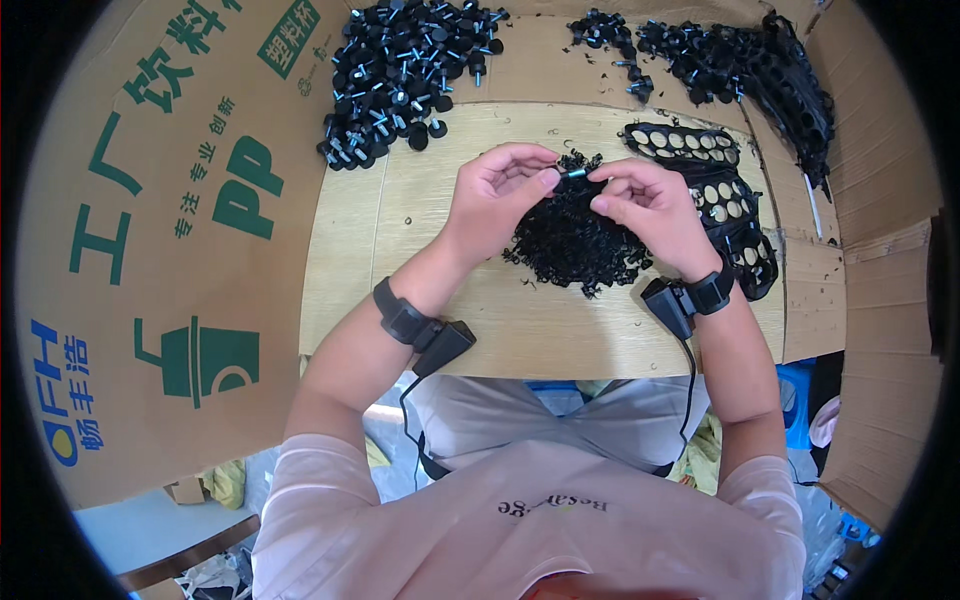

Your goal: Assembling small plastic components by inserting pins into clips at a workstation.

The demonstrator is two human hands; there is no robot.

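Above the far side of a heap of small black curled pieces (580, 245), a black-headed bolt (573, 174) with a shiny metal shank lies roughly level between my hands. My left hand (497, 198) pinches its dark head between thumb and fingers. At the shank's other end is my right hand (650, 205), fingers curled and closed, with the index fingertip close to the metal. Whether a small piece sits in the right fingers is hidden. The heap lies on a pale wooden board (450, 290), partly under both hands.
A large pile of black-headed bolts (400, 75) covers the far left. Smaller black clusters (690, 60) lie far right, beside a black mesh bundle (795, 85). Black strips with round pale discs (725, 195) lie right of the heap. Cardboard walls (200, 300) rise at both sides.
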